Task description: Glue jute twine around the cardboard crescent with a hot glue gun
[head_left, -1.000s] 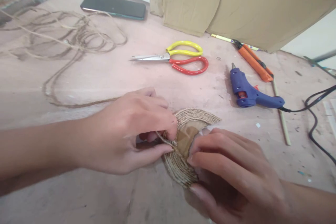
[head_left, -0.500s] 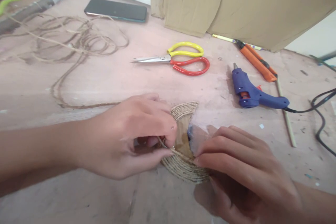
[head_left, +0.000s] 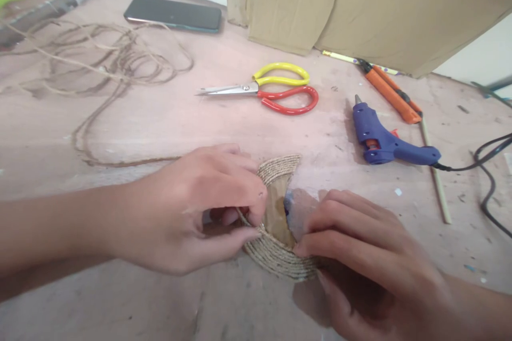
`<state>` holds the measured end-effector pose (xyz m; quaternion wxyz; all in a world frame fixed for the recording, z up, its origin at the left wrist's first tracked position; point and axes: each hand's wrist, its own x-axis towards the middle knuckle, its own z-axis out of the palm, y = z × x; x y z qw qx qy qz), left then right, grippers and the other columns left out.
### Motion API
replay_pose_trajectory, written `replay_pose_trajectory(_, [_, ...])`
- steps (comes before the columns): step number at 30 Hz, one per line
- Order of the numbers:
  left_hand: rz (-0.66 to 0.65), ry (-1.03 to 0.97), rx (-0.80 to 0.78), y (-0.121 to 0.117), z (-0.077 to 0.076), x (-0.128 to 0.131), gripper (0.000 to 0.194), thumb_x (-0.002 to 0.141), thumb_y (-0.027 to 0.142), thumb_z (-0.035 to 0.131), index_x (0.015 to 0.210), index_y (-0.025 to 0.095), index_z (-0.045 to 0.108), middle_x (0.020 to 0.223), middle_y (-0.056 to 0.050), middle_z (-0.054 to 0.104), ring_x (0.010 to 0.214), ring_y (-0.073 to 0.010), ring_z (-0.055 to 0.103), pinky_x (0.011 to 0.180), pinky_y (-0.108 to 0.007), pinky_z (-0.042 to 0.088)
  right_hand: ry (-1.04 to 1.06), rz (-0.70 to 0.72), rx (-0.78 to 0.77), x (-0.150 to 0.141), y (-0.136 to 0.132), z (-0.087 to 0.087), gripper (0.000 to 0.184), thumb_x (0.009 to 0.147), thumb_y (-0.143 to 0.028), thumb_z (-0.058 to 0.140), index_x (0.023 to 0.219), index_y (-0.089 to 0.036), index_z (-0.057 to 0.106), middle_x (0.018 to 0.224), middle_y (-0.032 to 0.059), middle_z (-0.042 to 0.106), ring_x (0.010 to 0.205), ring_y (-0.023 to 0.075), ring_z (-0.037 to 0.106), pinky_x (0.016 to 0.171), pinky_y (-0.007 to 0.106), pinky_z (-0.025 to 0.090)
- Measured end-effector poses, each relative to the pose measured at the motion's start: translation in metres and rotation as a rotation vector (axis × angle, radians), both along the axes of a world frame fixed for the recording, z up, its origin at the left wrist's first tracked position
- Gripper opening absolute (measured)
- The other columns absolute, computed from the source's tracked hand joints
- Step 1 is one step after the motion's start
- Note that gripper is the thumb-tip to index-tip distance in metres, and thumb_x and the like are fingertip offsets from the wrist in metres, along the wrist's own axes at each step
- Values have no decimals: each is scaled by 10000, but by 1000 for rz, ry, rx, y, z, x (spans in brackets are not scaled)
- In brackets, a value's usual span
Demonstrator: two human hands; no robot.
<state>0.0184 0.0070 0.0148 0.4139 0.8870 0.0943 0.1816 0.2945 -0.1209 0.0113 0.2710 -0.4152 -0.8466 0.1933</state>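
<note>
Left hand (head_left: 200, 208) pinches the jute twine (head_left: 245, 218) against the crescent cardboard piece (head_left: 276, 213) at near centre; right hand (head_left: 360, 250) presses fingertips flat on it. Best keep each coil snug beside the previous one.

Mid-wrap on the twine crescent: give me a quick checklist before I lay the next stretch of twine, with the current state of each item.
1. Left hand pinching the twine strand at the crescent: ok.
2. Right hand pressing the crescent flat: ok.
3. Bare cardboard left to cover in the middle: ok.
4. Loose twine feeding free across the table: ok.
5. Glue gun close by, lying beside the right hand: ok.
6. Fresh glue on the bare patch: cannot tell.
</note>
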Motion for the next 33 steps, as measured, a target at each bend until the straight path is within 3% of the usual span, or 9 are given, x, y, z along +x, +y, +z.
replay_pose_trajectory(6, [15,-8,-21,-1,-2,1,211,1079,77,686,951,236,631,734,66,634,720,-136,583,793,-317,500,24,35,3,-1,4,4,283,917,-70,600,1122,-254,663,983,13,809,881,193,786,739,367,605])
replay_pose_trajectory(12, [11,5,-27,0,-3,2,209,1076,82,694,959,246,639,748,57,657,724,-146,602,787,-336,513,4,44,-8,-2,9,7,356,875,-53,577,1169,-239,654,1071,47,845,941,214,807,762,371,630])
replay_pose_trajectory(22, [38,-11,-18,-1,-3,0,193,1091,101,682,968,247,659,750,59,648,692,-137,587,770,-316,526,44,74,-24,-2,9,5,364,847,-30,567,1132,-238,657,1067,33,806,939,184,773,756,351,562])
replay_pose_trajectory(28, [-98,12,35,-3,-1,-2,222,1026,70,658,1109,274,687,791,15,772,714,-207,694,746,-392,530,45,99,-69,0,9,4,329,867,-38,585,1095,-250,693,975,1,770,848,188,711,824,402,574])
replay_pose_trajectory(33, [-103,16,43,-4,-1,0,219,1043,57,623,968,262,602,714,39,646,658,-181,590,690,-362,470,123,167,-17,4,7,-4,239,969,-126,721,1189,-219,709,1010,-1,790,853,188,730,862,409,595])
